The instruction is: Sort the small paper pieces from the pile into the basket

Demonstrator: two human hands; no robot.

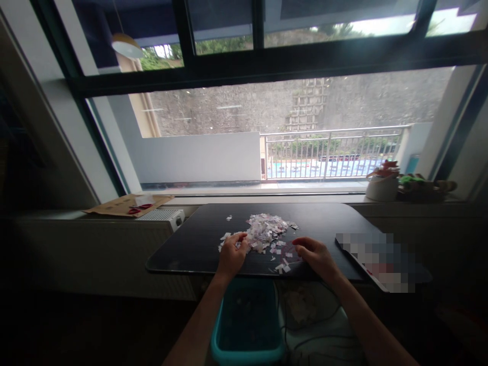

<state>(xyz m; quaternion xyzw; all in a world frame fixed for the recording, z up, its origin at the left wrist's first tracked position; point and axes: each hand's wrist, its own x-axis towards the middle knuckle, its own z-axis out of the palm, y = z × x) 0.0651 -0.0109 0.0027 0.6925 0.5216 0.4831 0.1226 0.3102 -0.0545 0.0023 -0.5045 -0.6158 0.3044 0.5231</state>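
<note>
A heap of small torn paper scraps (265,229), mostly white with some pinkish bits, lies in the middle of a dark tabletop (190,249). My left hand (232,255) rests at the heap's left edge, fingers curled in toward the thumb; what lies between them is too small to make out. To the right of the heap, my right hand (316,254) is bent with thumb and fingertips close together. Faint reddish lines (287,252) show beside those fingertips, among a few loose scraps (282,267). Whether the fingers grip anything there is unclear.
Below the table's near edge stands a teal plastic bin (249,353), with dark cables (324,339) to its right. A tablet-like device (375,264), its surface blurred, lies on the right. Red scissors (140,208) lie on brown paper at the left sill; a white pot (381,188) stands on the right sill.
</note>
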